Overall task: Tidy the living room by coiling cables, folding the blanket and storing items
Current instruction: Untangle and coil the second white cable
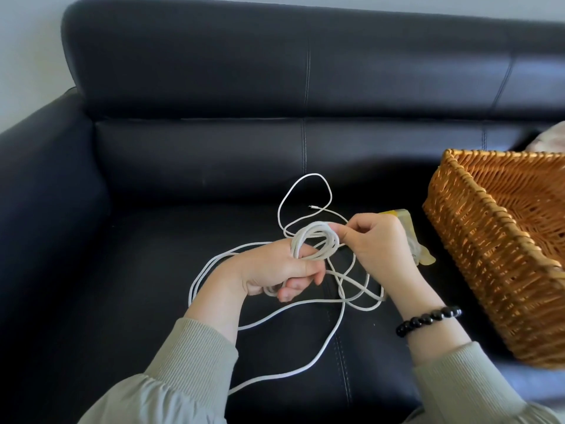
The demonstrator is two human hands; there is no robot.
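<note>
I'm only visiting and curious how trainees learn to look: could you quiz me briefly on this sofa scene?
1. True or false: the thin white cable is fully coiled.
2. Which wrist wears the black bead bracelet: A left, B right?
3. Fill in: the woven wicker basket stands on the black leather ____.
Key: 1 false, loops lie loose; 2 B; 3 sofa.

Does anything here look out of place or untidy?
The white cable sprawls in loose, crossing loops over the sofa; only a few turns are wound on the left hand. A plastic bag lies beside the basket.
</note>
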